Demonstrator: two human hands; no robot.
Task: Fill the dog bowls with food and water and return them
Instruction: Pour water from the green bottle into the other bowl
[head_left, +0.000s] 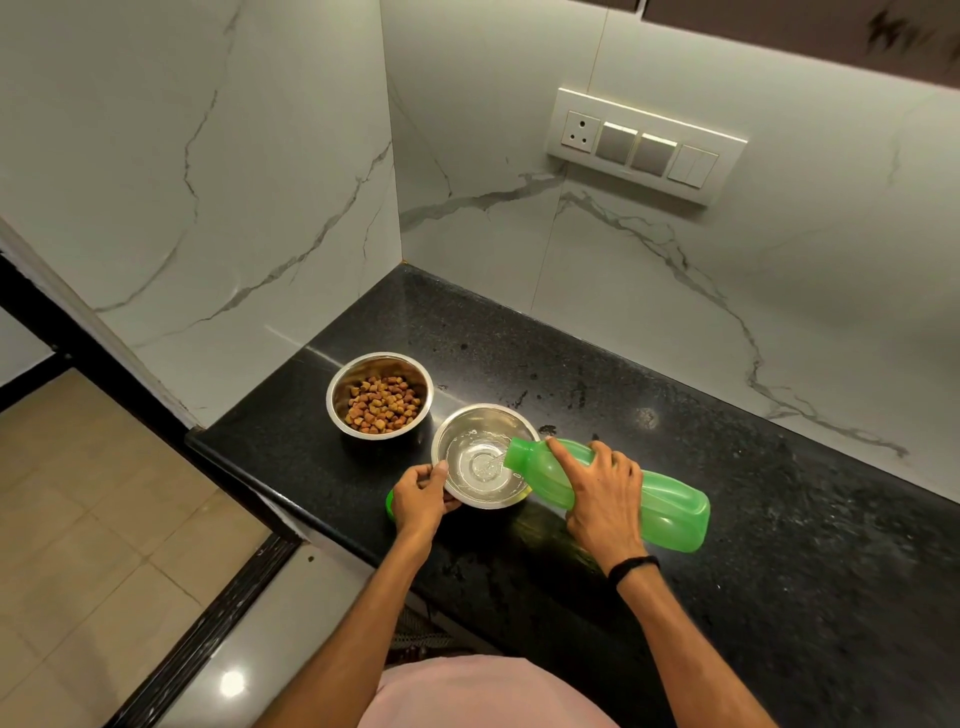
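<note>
Your right hand (602, 499) wraps around the green bottle (618, 488), fingers curled over its upper body near the neck, thumb side toward you. The bottle lies tipped almost flat, its open mouth over the near-right rim of the water bowl (485, 456), and a thin stream of water (485, 467) runs from it into the shallow pool at the bowl's bottom. The bottle's base points away to the right, raised above the black counter (727, 467).

Your left hand (422, 496) grips the water bowl at its near-left rim, thumb hooked over the edge and fingers closed under the outside wall. A green cap (389, 503) shows just behind that hand, at the counter's front edge; whether your fingers hold it or it rests on the counter, you cannot tell from here.

The food bowl (379, 395) stands on the counter just beyond and left of the water bowl, close to the marble side wall (182, 182), with brown kibble (382, 405) covering its bottom. The two steel bowls sit near each other but apart. A black band (634, 566) circles your right wrist, and a switch panel (644, 145) is set in the back wall above
</note>
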